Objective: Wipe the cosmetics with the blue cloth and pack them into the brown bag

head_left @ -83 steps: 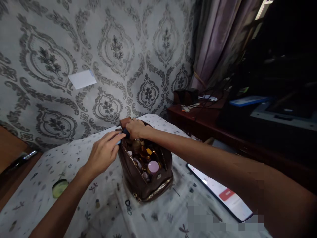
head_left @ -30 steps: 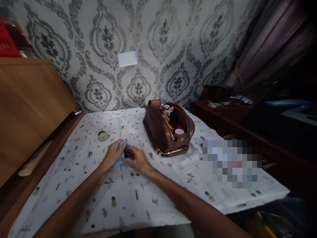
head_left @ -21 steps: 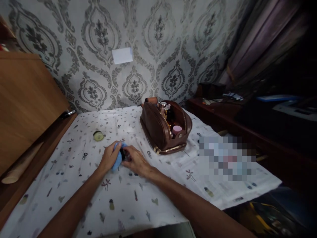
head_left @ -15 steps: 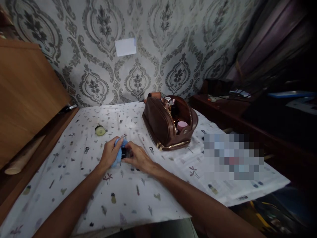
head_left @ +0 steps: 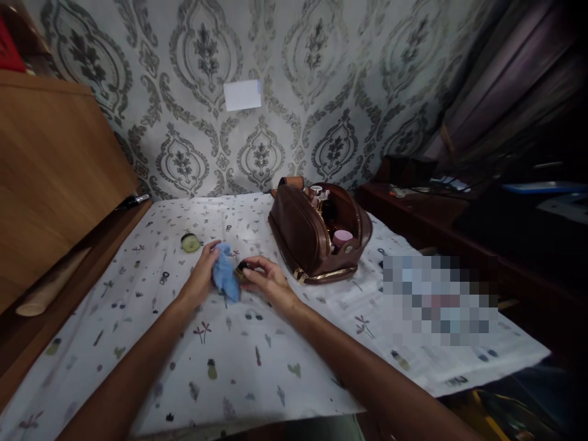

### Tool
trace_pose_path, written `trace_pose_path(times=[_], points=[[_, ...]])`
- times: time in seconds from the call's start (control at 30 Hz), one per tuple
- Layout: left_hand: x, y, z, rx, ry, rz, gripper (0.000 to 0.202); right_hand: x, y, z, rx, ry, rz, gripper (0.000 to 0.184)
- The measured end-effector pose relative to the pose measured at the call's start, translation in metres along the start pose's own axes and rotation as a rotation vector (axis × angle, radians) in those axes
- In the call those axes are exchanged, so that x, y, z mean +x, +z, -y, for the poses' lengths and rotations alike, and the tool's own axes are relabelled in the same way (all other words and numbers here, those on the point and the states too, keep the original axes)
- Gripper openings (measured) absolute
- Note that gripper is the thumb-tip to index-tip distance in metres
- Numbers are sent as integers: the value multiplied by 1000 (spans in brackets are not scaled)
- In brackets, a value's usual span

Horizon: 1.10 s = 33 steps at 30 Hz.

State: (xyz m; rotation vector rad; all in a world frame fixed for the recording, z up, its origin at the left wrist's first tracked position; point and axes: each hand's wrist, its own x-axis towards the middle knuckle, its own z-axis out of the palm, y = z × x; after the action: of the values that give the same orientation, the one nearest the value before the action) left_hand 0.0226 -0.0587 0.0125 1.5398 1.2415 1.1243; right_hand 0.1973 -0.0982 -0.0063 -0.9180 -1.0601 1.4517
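My left hand [head_left: 201, 277] is closed on a blue cloth [head_left: 225, 274] that hangs from its fingers above the table. Right beside it my right hand [head_left: 267, 282] pinches a small dark round item [head_left: 241, 270] against the cloth. Both hands hover over the white patterned table cover [head_left: 220, 343]. Behind and to the right stands an open brown leather toiletry bag [head_left: 303, 236] with bottles and a pink-lidded jar [head_left: 342, 237] inside.
A small green round tin [head_left: 190, 242] lies on the cover to the left of my hands. A wooden cabinet [head_left: 50, 171] borders the table's left side, with a rolled tube [head_left: 50, 285] beside it. A dark side table [head_left: 413, 196] with cables stands at the right.
I took the dark item from the bag and brought both hands toward me over the table. Over the last second the cloth has shifted round the item and now hangs looser.
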Motion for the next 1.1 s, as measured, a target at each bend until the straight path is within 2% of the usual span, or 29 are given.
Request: trace_pose_path(times=[0.1, 0.17, 0.23, 0.33, 0.43, 0.5, 0.63, 0.7, 0.77, 0.87, 1.1], points=[[1, 2, 1, -336, -120, 92, 56, 3, -2, -2, 125, 12, -19, 50], [0, 2, 2, -377, -101, 85, 52, 5, -3, -5, 131, -18, -48, 55], [0, 1, 2, -299, -61, -1, 44, 7, -4, -7, 105, -54, -57, 56], [0, -2, 0, -92, 1, -151, 39, 8, -3, -9, 69, -76, -24, 46], [-4, -1, -4, 43, 82, -195, 32, 7, -2, -11, 74, -34, 7, 48], [-10, 3, -6, 93, 151, -112, 29, 7, -2, -13, 75, -1, 19, 51], [-19, 10, -10, 153, 272, 213, 33, 8, -5, -13, 73, 15, 6, 43], [-21, 11, -11, 143, 288, 309, 31, 9, -8, -12, 59, 14, -36, 40], [-22, 11, -10, 116, 248, 368, 34, 11, -10, -10, 41, -12, -99, 40], [-20, 10, -6, 98, 189, 384, 49, 13, -14, -8, 36, -32, -140, 38], [-17, 12, -5, 116, 156, 259, 47, 13, -18, -8, -32, -53, -49, 41]])
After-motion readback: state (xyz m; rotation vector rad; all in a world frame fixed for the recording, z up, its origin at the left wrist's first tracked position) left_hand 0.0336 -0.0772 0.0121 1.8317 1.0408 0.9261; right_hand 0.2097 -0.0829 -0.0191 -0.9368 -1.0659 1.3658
